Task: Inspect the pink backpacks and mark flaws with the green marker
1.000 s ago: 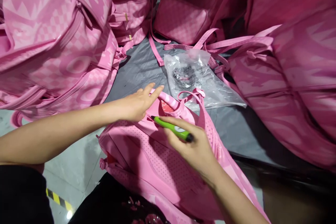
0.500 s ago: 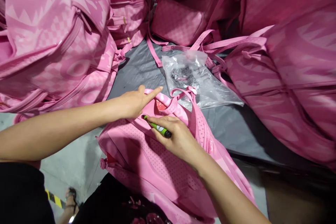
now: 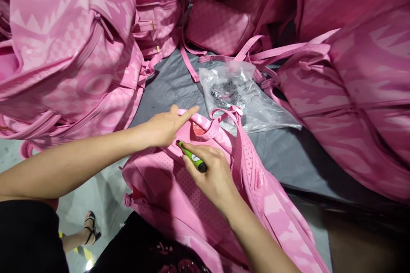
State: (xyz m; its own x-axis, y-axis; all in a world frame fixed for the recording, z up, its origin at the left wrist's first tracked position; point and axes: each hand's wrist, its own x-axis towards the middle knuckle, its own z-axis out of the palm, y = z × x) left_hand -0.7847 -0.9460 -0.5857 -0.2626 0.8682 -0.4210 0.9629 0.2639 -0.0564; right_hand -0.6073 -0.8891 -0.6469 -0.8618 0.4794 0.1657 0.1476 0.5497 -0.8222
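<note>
A pink backpack (image 3: 221, 226) leans against the near edge of the grey-covered table, its dotted back panel and straps toward me. My left hand (image 3: 165, 129) grips its top edge, one finger stretched out along the rim and the others bent or hidden. Closed in a pinch, my right hand (image 3: 213, 170) holds a green marker (image 3: 191, 155) with black ends. The marker's far end meets the pink fabric just beside my left hand. A red patch (image 3: 197, 129) shows under the top handle, right of the left hand.
A clear plastic bag (image 3: 243, 98) with dark print lies on the grey table cover (image 3: 272, 153) behind the backpack. More pink backpacks stand at the left (image 3: 73, 51), back (image 3: 221, 21) and right (image 3: 358, 94). Another person's sandalled foot (image 3: 89, 228) is on the floor, lower left.
My right hand and the marker have shifted slightly, the marker now tilting more steeply. My left hand keeps its place on the rim. The sandalled foot has come further into view.
</note>
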